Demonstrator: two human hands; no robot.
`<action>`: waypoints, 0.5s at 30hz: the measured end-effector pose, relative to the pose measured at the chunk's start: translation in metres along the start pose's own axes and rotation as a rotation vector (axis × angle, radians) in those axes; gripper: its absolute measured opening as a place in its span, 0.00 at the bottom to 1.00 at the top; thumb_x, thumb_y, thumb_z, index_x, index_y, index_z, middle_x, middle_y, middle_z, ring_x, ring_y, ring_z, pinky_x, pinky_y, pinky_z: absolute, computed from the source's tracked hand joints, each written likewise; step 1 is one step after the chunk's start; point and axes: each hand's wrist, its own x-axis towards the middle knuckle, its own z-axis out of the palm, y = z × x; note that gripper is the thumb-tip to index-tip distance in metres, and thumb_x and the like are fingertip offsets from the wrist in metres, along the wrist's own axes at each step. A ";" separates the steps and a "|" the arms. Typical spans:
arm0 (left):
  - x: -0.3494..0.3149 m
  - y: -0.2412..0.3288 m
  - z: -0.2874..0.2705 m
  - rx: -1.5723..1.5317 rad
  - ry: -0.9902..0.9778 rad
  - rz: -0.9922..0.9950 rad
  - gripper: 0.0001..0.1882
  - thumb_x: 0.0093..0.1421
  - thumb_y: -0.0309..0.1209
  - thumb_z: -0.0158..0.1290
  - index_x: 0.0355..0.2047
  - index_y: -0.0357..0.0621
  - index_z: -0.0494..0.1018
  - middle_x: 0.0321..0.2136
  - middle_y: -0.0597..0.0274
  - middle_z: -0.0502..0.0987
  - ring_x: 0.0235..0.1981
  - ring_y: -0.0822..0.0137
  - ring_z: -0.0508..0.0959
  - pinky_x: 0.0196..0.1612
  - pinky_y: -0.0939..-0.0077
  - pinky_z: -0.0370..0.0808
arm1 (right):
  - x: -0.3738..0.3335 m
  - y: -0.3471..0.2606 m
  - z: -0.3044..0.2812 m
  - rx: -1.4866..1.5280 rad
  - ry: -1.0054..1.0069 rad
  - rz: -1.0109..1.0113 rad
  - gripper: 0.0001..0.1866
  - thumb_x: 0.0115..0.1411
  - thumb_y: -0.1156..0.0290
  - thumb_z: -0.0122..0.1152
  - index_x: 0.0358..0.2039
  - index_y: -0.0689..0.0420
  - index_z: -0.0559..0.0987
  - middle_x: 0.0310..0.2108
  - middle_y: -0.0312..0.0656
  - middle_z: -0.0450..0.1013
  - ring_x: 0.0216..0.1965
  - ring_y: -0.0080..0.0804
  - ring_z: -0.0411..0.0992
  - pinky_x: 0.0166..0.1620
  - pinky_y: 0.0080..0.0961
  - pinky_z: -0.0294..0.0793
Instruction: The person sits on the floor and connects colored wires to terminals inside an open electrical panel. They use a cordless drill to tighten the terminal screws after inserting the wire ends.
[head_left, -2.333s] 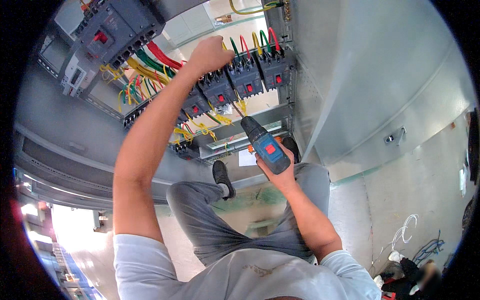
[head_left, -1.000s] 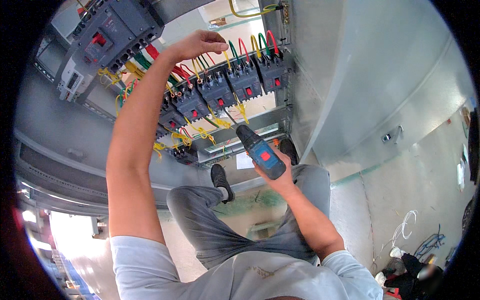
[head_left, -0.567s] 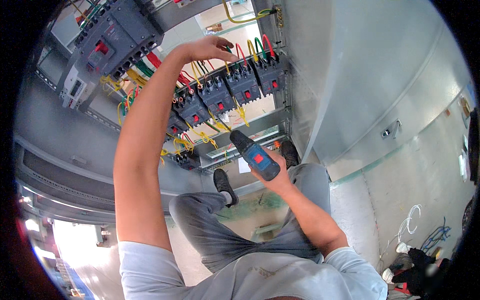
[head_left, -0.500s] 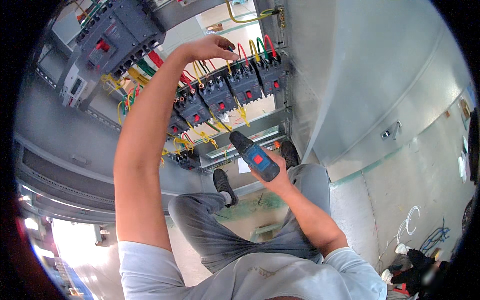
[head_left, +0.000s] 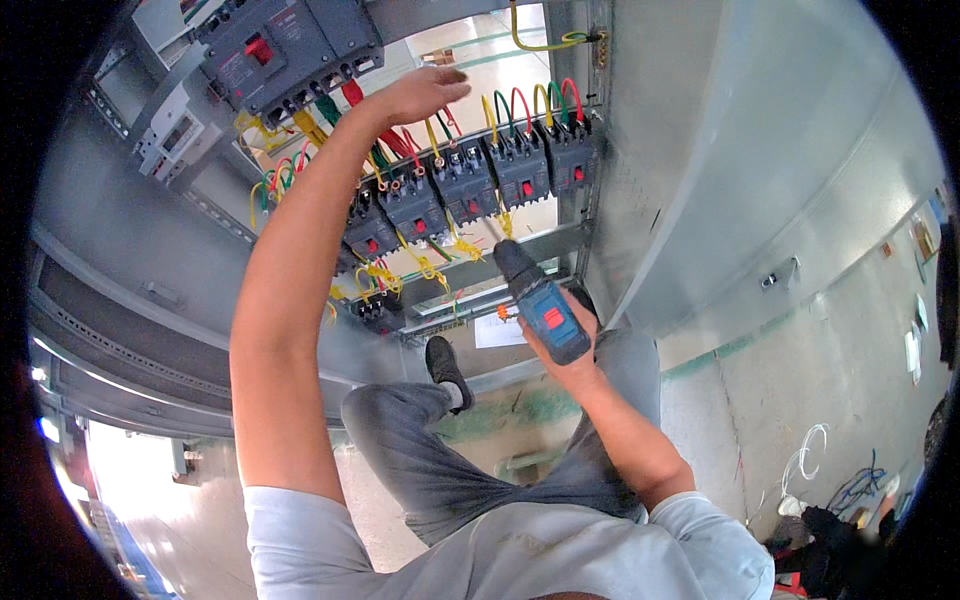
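Note:
My right hand (head_left: 580,345) is wrapped round a blue and black cordless drill (head_left: 548,315) with a red patch on top. Its long bit points up and left to the lower side of a row of dark circuit breakers (head_left: 465,190) with red toggles. My left arm reaches over the row. At its end my left hand (head_left: 425,93) hovers above the breakers' upper terminals, fingers stretched out and somewhat blurred, with nothing visible in them. Yellow, green and red wires (head_left: 515,105) loop into the two right-hand breakers; below the hand, wires with ring lugs (head_left: 437,155) stand at the terminals.
A larger breaker (head_left: 295,50) and a pale meter-like device (head_left: 178,138) sit at upper left. A grey cabinet panel (head_left: 680,190) rises on the right. Bundled yellow wires (head_left: 425,265) hang below the row. White cable (head_left: 800,460) and blue cable (head_left: 858,488) lie on the floor at right.
The view has shifted, so the cabinet sits further right. The drill has moved right along the breaker row. My left hand has lifted off the terminals, its fingers straighter.

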 end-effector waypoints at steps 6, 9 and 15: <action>-0.006 0.008 -0.013 -0.006 -0.070 -0.051 0.34 0.63 0.38 0.57 0.67 0.34 0.66 0.64 0.44 0.72 0.63 0.54 0.73 0.67 0.66 0.66 | 0.022 -0.031 0.012 -0.043 0.128 -0.027 0.20 0.55 0.78 0.72 0.47 0.65 0.78 0.35 0.43 0.80 0.36 0.26 0.77 0.44 0.28 0.78; -0.016 0.032 -0.016 0.148 -0.262 -0.055 0.35 0.62 0.41 0.60 0.65 0.35 0.68 0.62 0.44 0.73 0.63 0.54 0.74 0.67 0.66 0.66 | 0.027 -0.036 0.021 -0.066 0.190 -0.019 0.20 0.55 0.78 0.72 0.48 0.65 0.78 0.36 0.43 0.80 0.36 0.27 0.77 0.45 0.28 0.78; -0.020 0.016 -0.017 0.003 -0.242 0.038 0.40 0.57 0.52 0.67 0.61 0.35 0.73 0.59 0.42 0.76 0.60 0.50 0.76 0.65 0.62 0.69 | 0.030 -0.012 0.041 -0.009 0.155 0.071 0.32 0.51 0.77 0.75 0.58 0.64 0.76 0.47 0.51 0.80 0.46 0.37 0.81 0.52 0.31 0.77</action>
